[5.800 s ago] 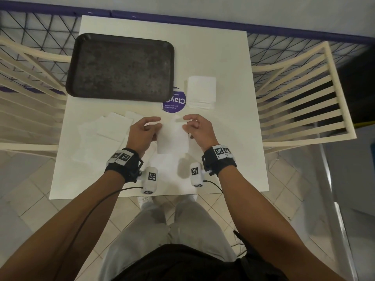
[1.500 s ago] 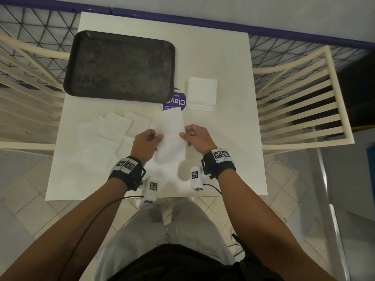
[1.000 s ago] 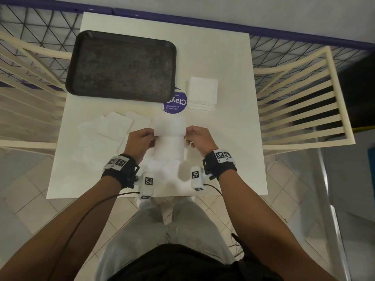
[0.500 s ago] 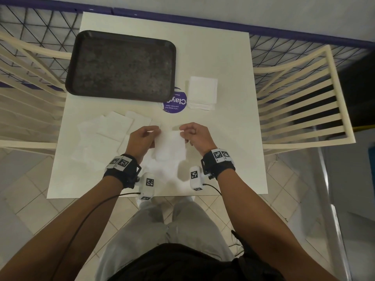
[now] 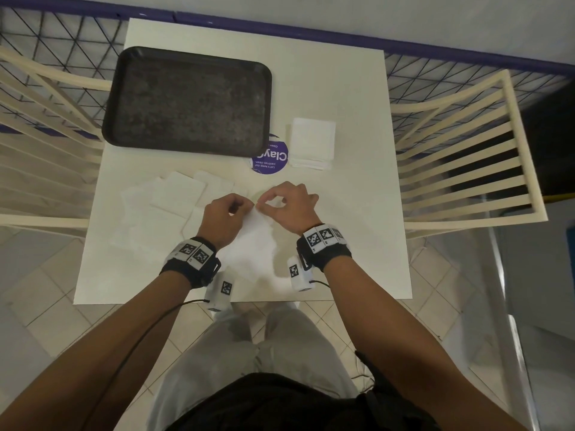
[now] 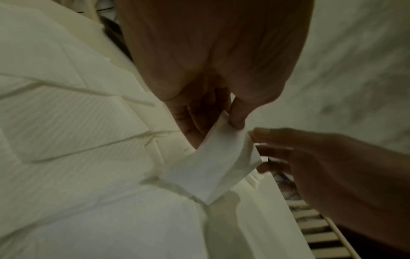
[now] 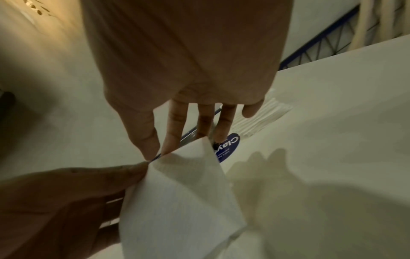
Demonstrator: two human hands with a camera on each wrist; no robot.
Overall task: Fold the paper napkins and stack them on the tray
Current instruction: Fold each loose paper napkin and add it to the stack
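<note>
I hold one white paper napkin just above the table's near middle. My left hand and right hand meet at its top edge, fingertips almost touching. In the left wrist view the left thumb and fingers pinch the napkin, which bends into a curve. The right wrist view shows the right thumb and index finger pinching a corner of the napkin. The dark tray lies at the far left with nothing on it. A stack of folded napkins sits to its right.
Several loose unfolded napkins lie spread on the white table left of my hands. A round purple sticker lies between tray and stack. Cream slatted chairs flank the table, with a wire fence behind.
My hands, half a second ago apart at the napkin's two sides, have come together at its top, bringing its side edges together. The napkin now looks narrower and curved.
</note>
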